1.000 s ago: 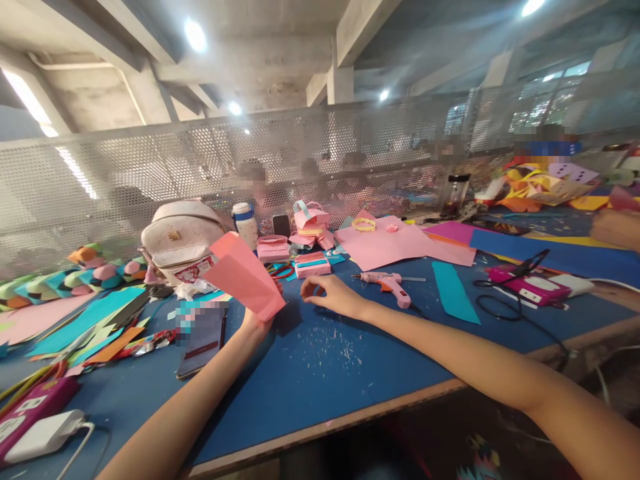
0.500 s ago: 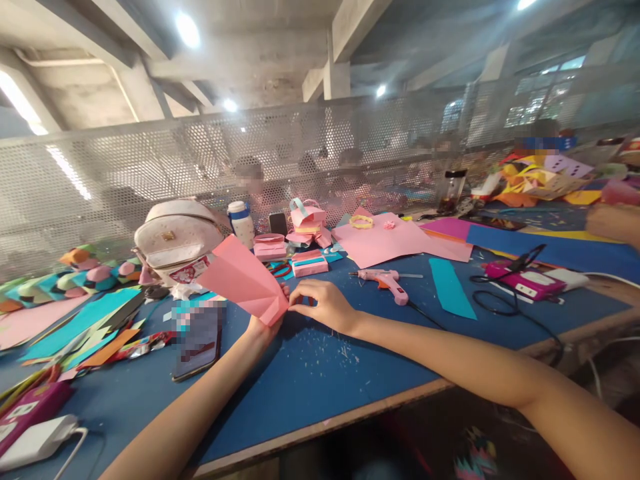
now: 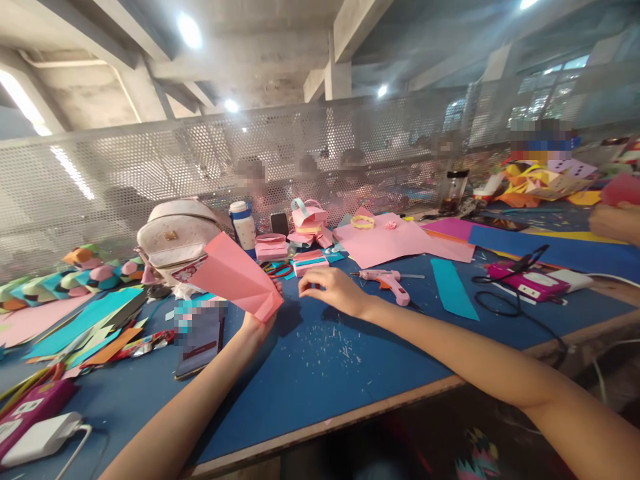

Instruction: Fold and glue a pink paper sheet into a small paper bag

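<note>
A folded pink paper (image 3: 235, 277) with crease lines is held up by my left hand (image 3: 263, 320), whose fingers are mostly behind it. My right hand (image 3: 333, 290) is a short way to the right of the paper, above the blue table, fingers curled and apart with nothing visible between them. Beyond my right hand lie small pink paper boxes (image 3: 311, 268). To its right is a pink glue gun (image 3: 390, 280). A phone (image 3: 200, 343) rests near my left forearm.
At the left are a white backpack (image 3: 175, 230), coloured paper strips (image 3: 107, 340) and a purple power strip (image 3: 35, 413). Right of the glue gun lie a blue paper strip (image 3: 454, 288) and another power strip (image 3: 530, 280) with a black cable. Another person's hand (image 3: 617, 220) is at far right.
My right hand has let go of the paper's right corner and moved right, away from it. The paper has shifted slightly left with my left hand.
</note>
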The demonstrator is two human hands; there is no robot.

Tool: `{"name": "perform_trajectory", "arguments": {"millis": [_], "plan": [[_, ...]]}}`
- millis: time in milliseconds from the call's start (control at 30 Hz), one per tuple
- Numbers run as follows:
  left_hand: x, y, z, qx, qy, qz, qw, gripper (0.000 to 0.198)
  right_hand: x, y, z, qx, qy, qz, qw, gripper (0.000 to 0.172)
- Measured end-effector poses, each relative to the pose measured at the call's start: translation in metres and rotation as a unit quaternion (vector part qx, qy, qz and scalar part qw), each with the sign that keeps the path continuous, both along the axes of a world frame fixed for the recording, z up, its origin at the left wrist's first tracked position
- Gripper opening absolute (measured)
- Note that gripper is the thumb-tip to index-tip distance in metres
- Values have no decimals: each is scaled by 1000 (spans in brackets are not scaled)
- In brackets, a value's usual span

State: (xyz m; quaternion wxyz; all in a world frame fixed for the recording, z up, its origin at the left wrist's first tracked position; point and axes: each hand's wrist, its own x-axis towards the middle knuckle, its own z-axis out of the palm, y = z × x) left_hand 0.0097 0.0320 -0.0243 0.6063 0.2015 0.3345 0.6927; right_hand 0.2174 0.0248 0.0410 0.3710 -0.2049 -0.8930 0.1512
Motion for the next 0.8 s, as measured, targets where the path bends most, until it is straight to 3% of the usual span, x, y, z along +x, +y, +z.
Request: {"name": "perform_trajectory", "arguments": {"millis": [133, 300, 400, 567, 633, 700, 800], "plan": [[-4, 1, 3, -1, -10, 3, 1000, 19, 24, 13, 21, -51, -38, 2, 998, 5], [-1, 0, 0, -1, -12, -10, 1000, 14, 46, 21, 20, -118, -129, -25, 984, 16], [1, -1, -2, -1, -16, -10, 1000, 16, 55, 20, 23, -94, -144, -59, 983, 20], [2, 0, -5, -2, -18, -6, 1000, 18, 64, 22, 40, -30, -191, -199, 961, 7], [2, 1, -6, -2, -15, -5, 1000, 17, 65, 28, 42, 6, -218, -238, 946, 15], [2, 1, -6, 0, -13, -4, 1000, 17, 65, 36, 38, 41, -258, -244, 934, 19], [2, -1, -6, 3, -9, -5, 1000, 16, 64, 49, 24, 60, -307, -216, 925, 10]]}}
